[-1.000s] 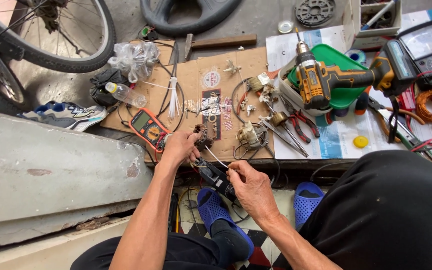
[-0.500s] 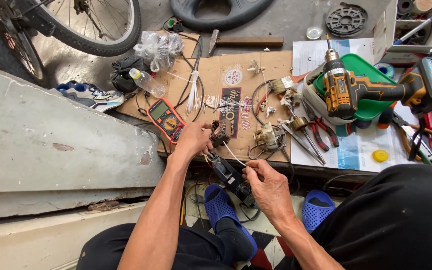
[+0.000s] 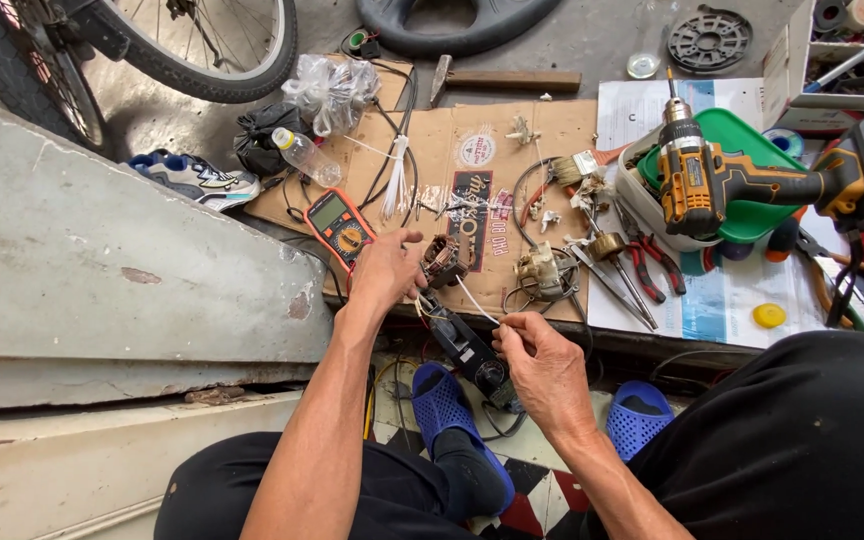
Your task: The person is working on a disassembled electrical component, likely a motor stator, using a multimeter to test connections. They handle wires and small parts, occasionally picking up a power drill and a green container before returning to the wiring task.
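A cordless drill [image 3: 727, 180] lies across a green tray [image 3: 752, 215]. An orange multimeter [image 3: 339, 224] rests on cardboard [image 3: 452, 135]. Red pliers [image 3: 649, 262] lie beside the tray. A bicycle wheel [image 3: 222, 55], plastic bottle [image 3: 304, 155] and sneaker [image 3: 187, 177] lie upper left.

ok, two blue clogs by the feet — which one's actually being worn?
The left blue clog, below the left hand: a dark-socked foot fills it. The other blue clog, by the right knee, sits empty.
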